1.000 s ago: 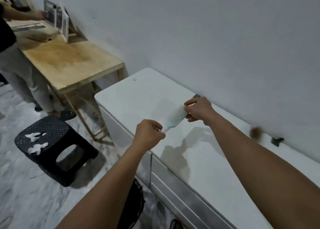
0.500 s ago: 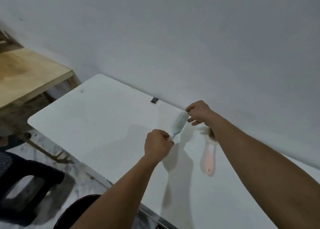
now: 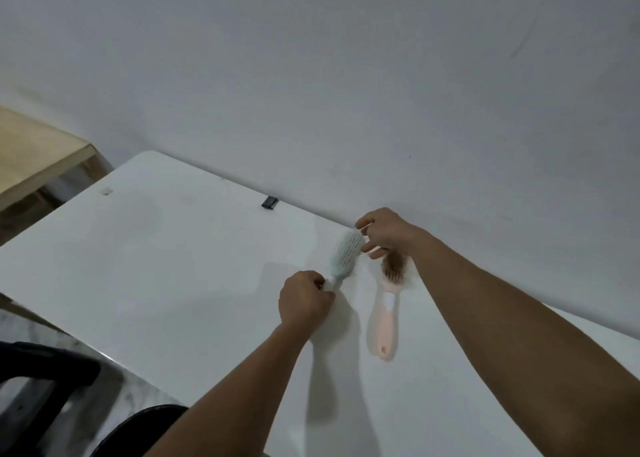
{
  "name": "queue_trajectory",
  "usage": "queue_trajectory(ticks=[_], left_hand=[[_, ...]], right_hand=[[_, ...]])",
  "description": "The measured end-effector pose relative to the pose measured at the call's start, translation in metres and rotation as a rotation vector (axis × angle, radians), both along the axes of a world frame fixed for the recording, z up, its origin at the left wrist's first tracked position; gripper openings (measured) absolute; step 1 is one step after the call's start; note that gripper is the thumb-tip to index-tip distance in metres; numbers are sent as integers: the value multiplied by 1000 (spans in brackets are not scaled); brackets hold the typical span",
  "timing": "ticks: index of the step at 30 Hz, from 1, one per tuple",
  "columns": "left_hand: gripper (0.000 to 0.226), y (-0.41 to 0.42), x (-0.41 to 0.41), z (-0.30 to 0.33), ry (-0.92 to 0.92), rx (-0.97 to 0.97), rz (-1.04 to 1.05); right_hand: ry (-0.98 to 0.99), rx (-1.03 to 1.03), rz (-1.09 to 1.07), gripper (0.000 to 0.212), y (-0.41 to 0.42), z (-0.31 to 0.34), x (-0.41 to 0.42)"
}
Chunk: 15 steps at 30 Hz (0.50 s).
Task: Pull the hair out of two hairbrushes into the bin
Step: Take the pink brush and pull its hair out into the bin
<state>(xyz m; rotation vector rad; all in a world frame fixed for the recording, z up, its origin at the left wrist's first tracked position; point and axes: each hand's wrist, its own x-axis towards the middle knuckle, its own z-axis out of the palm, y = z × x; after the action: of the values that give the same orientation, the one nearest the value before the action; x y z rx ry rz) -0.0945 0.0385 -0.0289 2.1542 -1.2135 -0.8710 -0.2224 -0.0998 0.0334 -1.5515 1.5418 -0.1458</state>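
Note:
My left hand grips the handle of a pale blue-green hairbrush, held just above the white cabinet top. My right hand pinches the far tip of that brush's head with thumb and fingers. A pink hairbrush lies flat on the cabinet top to the right, its handle toward me. A clump of brown hair fills its bristles, partly hidden under my right wrist. A black bin shows at the bottom edge, below my left forearm.
A grey wall rises right behind the cabinet. A small black clip sits at the cabinet's back edge. A wooden table stands at the left, a black stool at the lower left on the marble floor.
The camera has swung right, so the pink brush with its hair has come into full view. The pale brush now shows its bristles. Both hands keep their hold on it.

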Motion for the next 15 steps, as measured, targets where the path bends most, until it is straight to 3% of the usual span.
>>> queue_trajectory(ticks=[4, 7, 9, 12, 15], left_hand=[[21, -5, -4, 0, -82, -7, -36], [42, -6, -15, 0, -298, -85, -66], [43, -7, -30, 3, -383, -189, -113], [43, -8, -59, 8, -334, -258, -250], [49, -8, -85, 10, -229, -132, -334]], right_hand=[[54, -119, -12, 41, -7, 7, -16], [246, -307, 99, 37, -9, 13, -32], [341, -347, 141, 38, -6, 13, -41], [427, -308, 184, 39, 2, 6, -52], [396, -256, 172, 39, 10, -3, -57]])
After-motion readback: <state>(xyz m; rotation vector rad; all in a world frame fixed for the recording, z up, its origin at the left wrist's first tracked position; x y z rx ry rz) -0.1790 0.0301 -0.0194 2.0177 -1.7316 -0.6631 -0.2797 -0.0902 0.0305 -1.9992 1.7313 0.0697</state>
